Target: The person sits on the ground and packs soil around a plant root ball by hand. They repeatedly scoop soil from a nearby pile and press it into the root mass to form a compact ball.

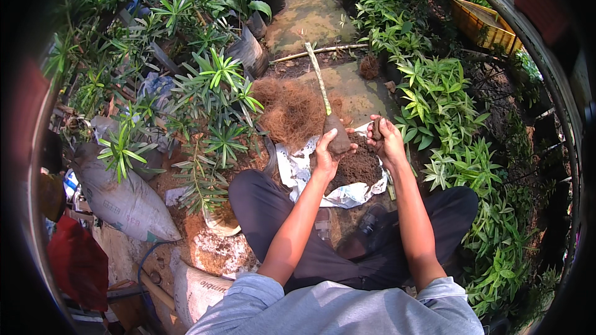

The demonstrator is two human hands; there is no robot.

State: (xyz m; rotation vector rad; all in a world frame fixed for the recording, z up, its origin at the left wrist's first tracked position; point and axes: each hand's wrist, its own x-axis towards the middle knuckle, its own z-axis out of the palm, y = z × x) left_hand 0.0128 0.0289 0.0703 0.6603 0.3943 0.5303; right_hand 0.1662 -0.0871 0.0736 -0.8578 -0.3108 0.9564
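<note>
Between rows of green potted plants, a seated person is working over a pile of dark brown soil (357, 166).

Left hand (327, 152) is gripping the brown soil-wrapped root ball (339, 138) of a thin pale green cutting (318, 76), its stem pointing away from the person. Right hand (388, 141), just beside, is pinching a small dark soil clump (376, 129).

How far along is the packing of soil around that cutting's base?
Already formed: a brown soil ball is packed around the foot of the pale green stem. In hand: the left hand grips that ball, while the right hand holds a small clump of soil. Left: the coconut-fibre heap lies loose beside it, none wrapped on, and a soil pile remains on the white sheet.
</note>
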